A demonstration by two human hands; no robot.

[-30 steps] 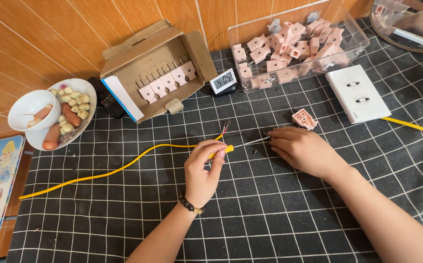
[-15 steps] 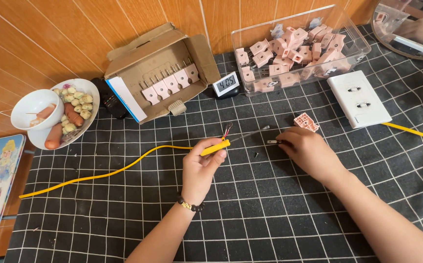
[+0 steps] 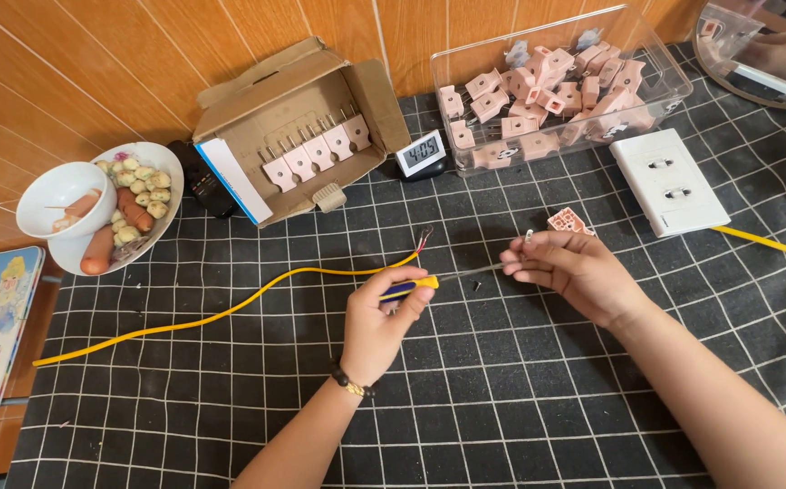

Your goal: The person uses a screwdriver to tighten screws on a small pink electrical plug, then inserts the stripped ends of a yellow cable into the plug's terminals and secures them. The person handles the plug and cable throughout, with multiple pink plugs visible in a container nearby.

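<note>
Grip of left hand [image 3: 376, 319] closed on screwdriver [image 3: 408, 289], yellow-blue handle; a second ago it pinched handle nearer yellow cable [image 3: 230, 312], now drawn slightly back. Shaft runs rightward from grip to right hand [image 3: 574, 270], fingers pinched on small plug part, hand since raised off surface [image 3: 501, 398]. Bared cable end [image 3: 424, 239] just above grip, untouched. Judgement: screw being driven, wire not yet fitted.

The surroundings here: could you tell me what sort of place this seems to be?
Probably a home workbench for assembling electrical plugs by hand. A clear plastic bin and a cardboard box hold pink plug parts, a yellow cable crosses the checked cloth, and a snack plate sits nearby.
</note>
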